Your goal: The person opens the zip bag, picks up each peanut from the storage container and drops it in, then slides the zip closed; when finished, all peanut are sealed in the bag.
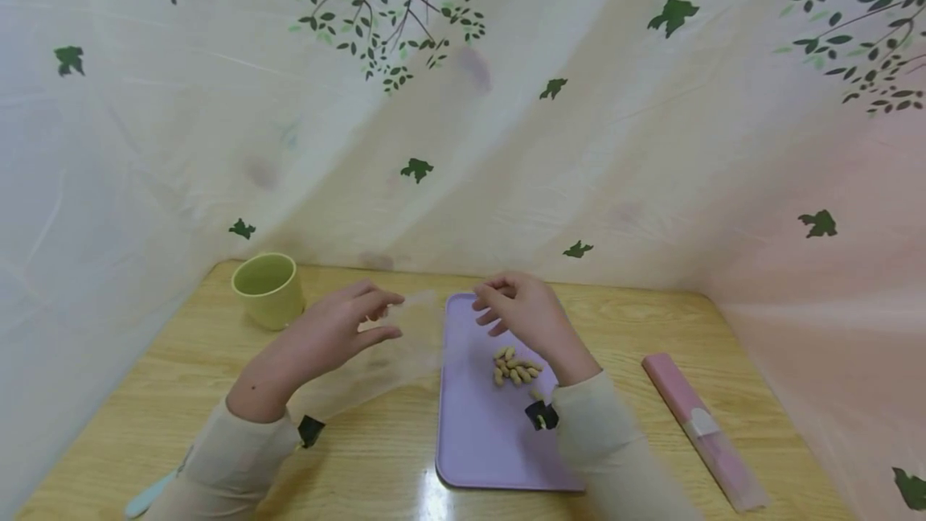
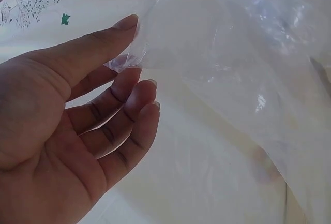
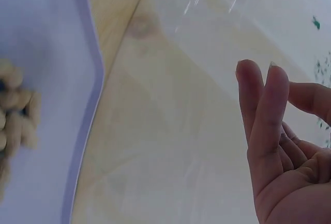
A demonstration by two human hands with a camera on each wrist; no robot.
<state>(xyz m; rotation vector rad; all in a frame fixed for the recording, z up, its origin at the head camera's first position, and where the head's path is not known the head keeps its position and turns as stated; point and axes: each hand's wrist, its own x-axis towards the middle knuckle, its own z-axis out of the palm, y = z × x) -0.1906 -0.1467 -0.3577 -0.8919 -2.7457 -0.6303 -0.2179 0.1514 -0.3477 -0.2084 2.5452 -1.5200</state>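
Note:
A clear plastic bag hangs beside my left hand, over the table left of the tray. In the left wrist view, the thumb and index finger hold the bag's edge, while the other fingers curve loosely below. My right hand is above the far part of a purple tray, fingers bent and no object visible in them. The right wrist view shows the bag apart from that hand. Unshelled peanuts lie in a small heap on the tray, nearer me than the right hand.
A yellow-green cup stands at the back left of the wooden table. To the right lies a long pink box. Part of a light blue item shows by the left sleeve. A patterned curtain hangs behind the table.

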